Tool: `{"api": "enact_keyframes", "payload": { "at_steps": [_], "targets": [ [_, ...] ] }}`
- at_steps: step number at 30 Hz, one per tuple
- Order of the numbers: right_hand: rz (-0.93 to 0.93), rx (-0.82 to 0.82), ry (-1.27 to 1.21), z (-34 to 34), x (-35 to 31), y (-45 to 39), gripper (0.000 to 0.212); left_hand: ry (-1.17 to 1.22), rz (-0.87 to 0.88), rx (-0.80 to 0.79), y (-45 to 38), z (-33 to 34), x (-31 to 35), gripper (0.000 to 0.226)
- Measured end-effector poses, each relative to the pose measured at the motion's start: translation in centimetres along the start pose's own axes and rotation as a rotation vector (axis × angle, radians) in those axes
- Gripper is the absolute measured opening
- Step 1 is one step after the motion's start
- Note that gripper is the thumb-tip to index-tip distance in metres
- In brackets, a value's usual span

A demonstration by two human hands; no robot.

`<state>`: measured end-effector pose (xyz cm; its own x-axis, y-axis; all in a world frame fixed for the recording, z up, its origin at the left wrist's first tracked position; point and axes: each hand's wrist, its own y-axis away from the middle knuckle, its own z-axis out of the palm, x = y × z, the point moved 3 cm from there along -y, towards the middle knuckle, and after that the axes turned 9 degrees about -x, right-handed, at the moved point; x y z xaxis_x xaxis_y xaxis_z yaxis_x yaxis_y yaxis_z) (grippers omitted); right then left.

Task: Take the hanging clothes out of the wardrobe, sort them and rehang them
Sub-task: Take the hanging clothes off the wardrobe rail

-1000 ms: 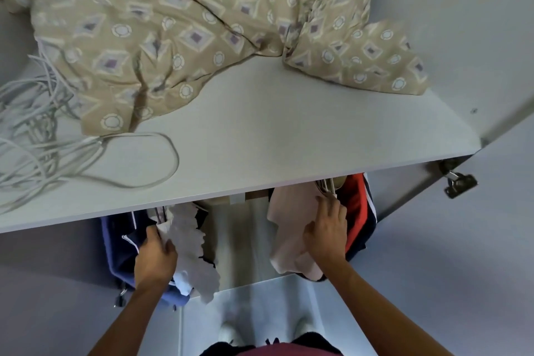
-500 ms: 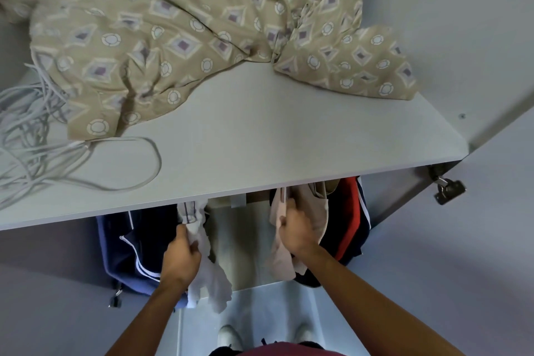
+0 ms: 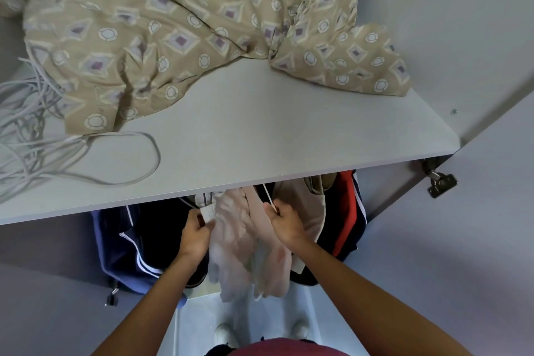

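Head view — both hands, closer together than before, grip the pale garments (image 3: 245,243).

Tan bedsheet (image 3: 185,23) printed with white rings and purple-centred diamonds on a pale grey shelf (image 3: 274,130), beside white cords (image 3: 34,136); below hang a navy jacket (image 3: 138,240) with white stripes, pale pink garments (image 3: 245,245), and possibly red-and-navy clothing (image 3: 346,211)

Home bedroom wardrobe (image 3: 289,136), hanging clothes (image 3: 144,234), patterned bedding (image 3: 173,23) on shelf
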<state>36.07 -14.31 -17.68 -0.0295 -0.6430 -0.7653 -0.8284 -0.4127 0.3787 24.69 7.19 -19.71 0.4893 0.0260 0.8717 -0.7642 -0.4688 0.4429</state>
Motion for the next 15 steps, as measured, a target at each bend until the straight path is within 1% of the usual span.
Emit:
{"api": "enact_keyframes", "payload": {
  "at_steps": [2, 3, 4, 6, 7, 11, 13, 15],
  "targets": [
    [-0.026, 0.034, -0.057, 0.1, -0.5, 0.0, 0.041, 0.124, 0.021, -0.029, 0.2, 0.9, 0.9, 0.011],
    [-0.046, 0.054, -0.085, 0.2, -0.9, 0.2, 0.044, 0.157, 0.035, -0.044, 0.6, 1.2, 1.5, 0.009],
    [-0.065, 0.072, -0.115, 0.3, -1.2, 0.3, 0.047, 0.169, 0.061, -0.046, 0.7, 1.5, 1.8, 0.014],
    [-0.097, 0.089, -0.165, 0.5, -1.8, 0.7, 0.051, 0.112, 0.129, -0.018, 1.1, 1.6, 2.3, 0.025],
    [-0.111, 0.093, -0.181, 0.6, -2.1, 0.9, 0.051, 0.086, 0.154, -0.002, 1.3, 1.5, 2.5, 0.027],
    [-0.186, 0.122, -0.206, 1.0, -3.7, 2.0, 0.051, 0.041, 0.249, 0.008, 2.3, 1.1, 3.1, 0.020],
    [-0.216, 0.138, -0.234, 1.3, -4.3, 2.6, 0.051, -0.003, 0.307, 0.010, 2.9, 0.9, 3.1, 0.020],
    [-0.237, 0.159, -0.256, 1.5, -4.8, 3.2, 0.050, 0.002, 0.342, 0.052, 3.1, 0.6, 3.4, 0.021]
  ]
}}
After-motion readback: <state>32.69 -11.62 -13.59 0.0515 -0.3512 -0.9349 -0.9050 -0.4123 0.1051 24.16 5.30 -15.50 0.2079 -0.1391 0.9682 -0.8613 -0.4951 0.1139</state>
